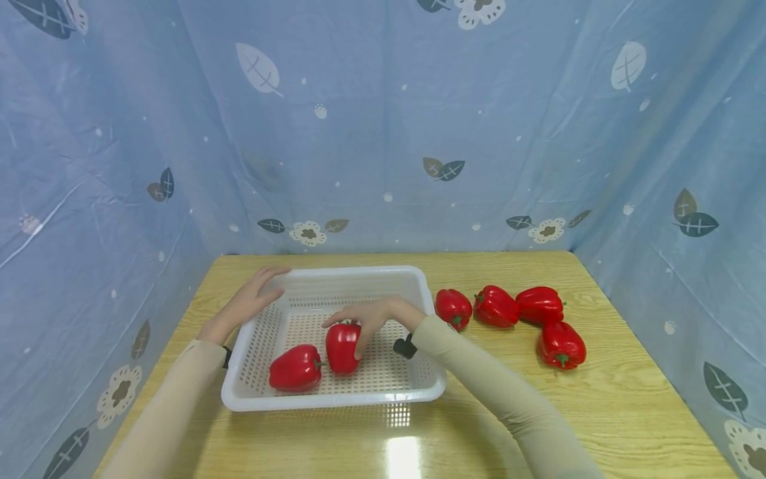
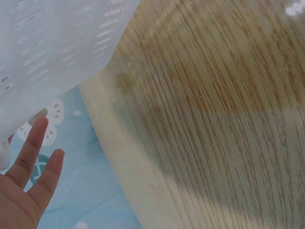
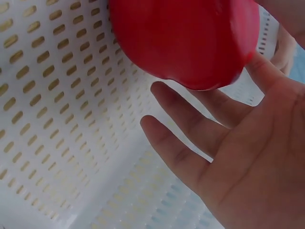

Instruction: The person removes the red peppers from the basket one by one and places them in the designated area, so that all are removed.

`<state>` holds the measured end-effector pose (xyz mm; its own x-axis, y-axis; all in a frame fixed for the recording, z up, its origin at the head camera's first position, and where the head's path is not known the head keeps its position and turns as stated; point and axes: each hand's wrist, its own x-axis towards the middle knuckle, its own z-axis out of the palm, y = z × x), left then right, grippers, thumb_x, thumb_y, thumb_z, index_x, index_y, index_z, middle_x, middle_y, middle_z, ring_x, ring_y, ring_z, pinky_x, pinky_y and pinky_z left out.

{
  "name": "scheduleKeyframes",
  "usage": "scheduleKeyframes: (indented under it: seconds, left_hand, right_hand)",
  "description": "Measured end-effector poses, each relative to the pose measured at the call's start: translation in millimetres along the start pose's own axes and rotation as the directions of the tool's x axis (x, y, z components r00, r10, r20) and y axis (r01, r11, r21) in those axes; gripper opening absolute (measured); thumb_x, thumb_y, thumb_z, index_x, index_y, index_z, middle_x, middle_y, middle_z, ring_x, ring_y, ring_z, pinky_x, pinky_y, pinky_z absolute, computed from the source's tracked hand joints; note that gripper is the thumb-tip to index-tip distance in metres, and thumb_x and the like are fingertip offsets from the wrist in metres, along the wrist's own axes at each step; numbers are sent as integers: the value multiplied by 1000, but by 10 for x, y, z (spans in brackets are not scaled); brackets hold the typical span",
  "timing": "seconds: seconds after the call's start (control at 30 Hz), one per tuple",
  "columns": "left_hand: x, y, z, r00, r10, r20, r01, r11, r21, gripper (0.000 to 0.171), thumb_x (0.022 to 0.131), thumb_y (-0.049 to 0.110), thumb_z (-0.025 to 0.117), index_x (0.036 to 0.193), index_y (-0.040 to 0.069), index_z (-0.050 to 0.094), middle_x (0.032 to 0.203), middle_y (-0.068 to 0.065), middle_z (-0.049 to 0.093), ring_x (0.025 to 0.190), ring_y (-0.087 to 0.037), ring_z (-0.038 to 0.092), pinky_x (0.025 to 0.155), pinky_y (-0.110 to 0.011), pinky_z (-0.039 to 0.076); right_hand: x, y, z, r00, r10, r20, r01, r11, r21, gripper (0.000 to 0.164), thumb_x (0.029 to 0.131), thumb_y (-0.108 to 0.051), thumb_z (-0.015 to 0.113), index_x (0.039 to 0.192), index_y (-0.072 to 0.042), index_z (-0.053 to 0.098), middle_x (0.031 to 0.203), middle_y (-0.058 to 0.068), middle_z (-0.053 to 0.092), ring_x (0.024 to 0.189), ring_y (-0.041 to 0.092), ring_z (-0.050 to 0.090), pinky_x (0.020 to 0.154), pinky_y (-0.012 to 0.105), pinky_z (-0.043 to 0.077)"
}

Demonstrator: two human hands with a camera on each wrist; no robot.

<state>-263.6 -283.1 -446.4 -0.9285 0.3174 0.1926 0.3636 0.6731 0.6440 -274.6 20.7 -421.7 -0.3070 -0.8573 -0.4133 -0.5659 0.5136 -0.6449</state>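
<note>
My right hand (image 1: 376,315) reaches into a white perforated plastic basket (image 1: 335,400) and holds a red bell pepper (image 1: 342,351) between thumb and fingers. In the right wrist view, the pepper (image 3: 186,43) is close over the basket's holed surface, with the outer fingers stretched below it. Left of it, a second bell pepper (image 1: 296,368) lies on its side on the basket floor, stem pointing right. My left hand (image 1: 251,299) is at the basket's far left corner, thumb over the inner side. Two of its straight fingers (image 2: 47,179) show near the outer wall in the left wrist view.
Right of the basket, several more red bell peppers (image 1: 497,307) lie grouped on the wooden table (image 1: 622,412). One pepper (image 1: 453,308) sits close to the basket's right wall. A blue patterned curtain (image 1: 383,133) surrounds the table's back and sides.
</note>
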Motion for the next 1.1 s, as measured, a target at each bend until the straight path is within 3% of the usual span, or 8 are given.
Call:
scheduleKeyframes:
  seconds: [0.17,0.37,0.73,1.1]
  left_hand:
    - [16,-5,4,1000,11,-1,-11,1000,2,50,94,32,52,140,18,39,144,-14,33,128,-38,36,92,-61,41]
    - [19,-18,5,1000,16,-3,-16,1000,-2,50,94,32,52,140,17,39,143,-12,35,128,-37,36,93,-61,40]
    - [-3,-15,20,1000,11,-9,-11,1000,10,49,94,30,53,139,18,40,145,-13,33,131,-37,33,97,-63,35]
    - [1,-2,11,1000,10,-7,-10,1000,16,49,93,29,53,140,18,40,144,-12,33,130,-37,34,96,-64,35]
  right_hand:
    - [9,-7,10,1000,10,13,-9,1000,-17,84,71,-19,79,142,-25,35,136,-4,41,122,13,39,93,29,44]
    - [-6,-17,17,1000,3,8,-2,999,-50,82,71,-24,79,141,-21,37,130,-4,47,113,11,44,87,26,46]
    - [-80,-13,3,1000,-14,-25,15,1000,23,79,71,-19,79,139,-19,37,128,-5,47,115,12,43,85,26,47]
    - [-242,-22,-95,991,-74,-114,77,997,20,80,71,-22,79,139,-24,37,128,-5,46,114,13,45,84,24,48]
